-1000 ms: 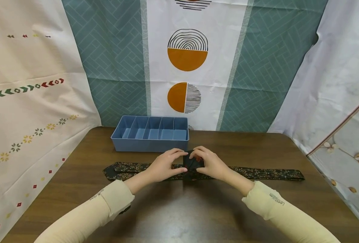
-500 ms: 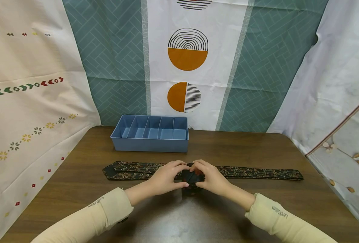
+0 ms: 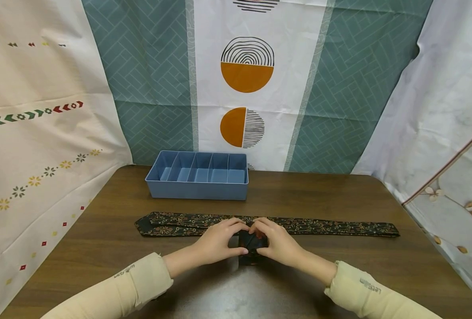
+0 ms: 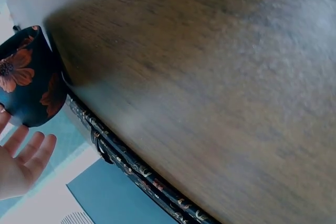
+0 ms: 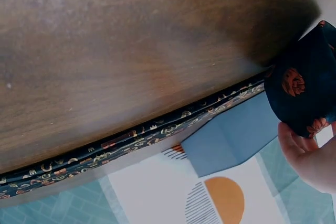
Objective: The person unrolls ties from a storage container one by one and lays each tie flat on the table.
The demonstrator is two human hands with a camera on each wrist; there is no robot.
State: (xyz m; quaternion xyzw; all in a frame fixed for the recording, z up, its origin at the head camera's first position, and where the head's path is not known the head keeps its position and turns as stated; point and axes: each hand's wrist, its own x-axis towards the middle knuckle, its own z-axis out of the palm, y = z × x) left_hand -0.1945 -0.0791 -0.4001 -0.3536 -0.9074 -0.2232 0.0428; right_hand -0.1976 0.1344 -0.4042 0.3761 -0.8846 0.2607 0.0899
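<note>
— Two hands on one dark rolled tie [image 3: 253,243]: left hand [image 3: 216,241] and right hand [image 3: 278,243] curled around, pinching from both sides, just above table [image 3: 339,274], near front of flat tie [image 3: 339,227].

— Better to keep roll tight, pressing evenly. Soft woven fabric, orange flowers; blue tray [image 3: 197,190] hard plastic, divided.
</note>
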